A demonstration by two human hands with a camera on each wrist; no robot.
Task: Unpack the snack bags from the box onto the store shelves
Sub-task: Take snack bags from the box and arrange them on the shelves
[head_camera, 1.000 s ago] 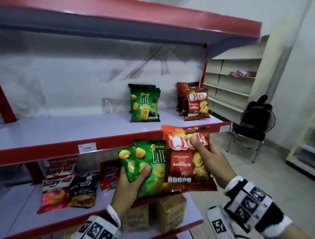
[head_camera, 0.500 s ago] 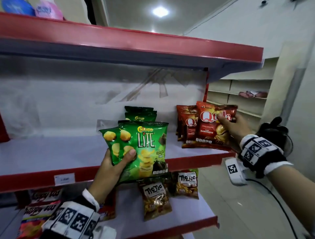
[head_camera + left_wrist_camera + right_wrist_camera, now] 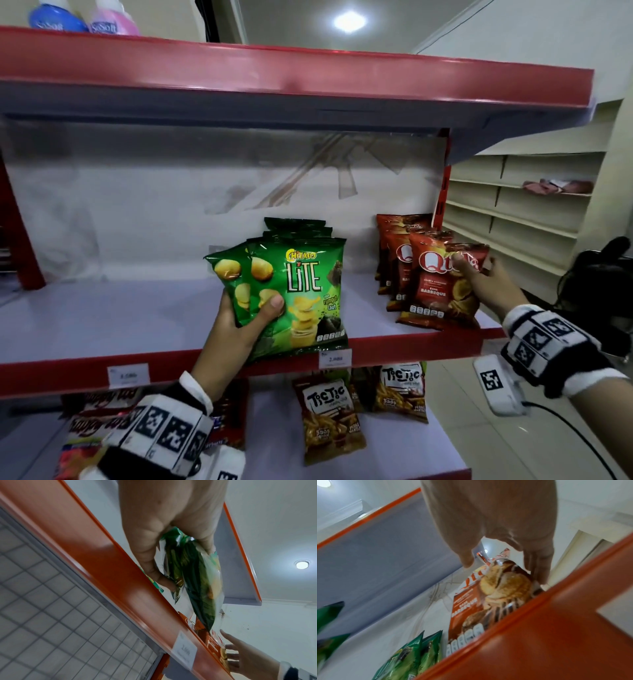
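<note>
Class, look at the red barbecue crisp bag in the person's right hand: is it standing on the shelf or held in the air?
Standing: the red barbecue crisp bag rests upright on the shelf, right hand pinching its top.

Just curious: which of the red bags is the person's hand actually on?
The frontmost red barbecue bag; the right hand pinches its top corner, while the others stand untouched behind it.
</note>
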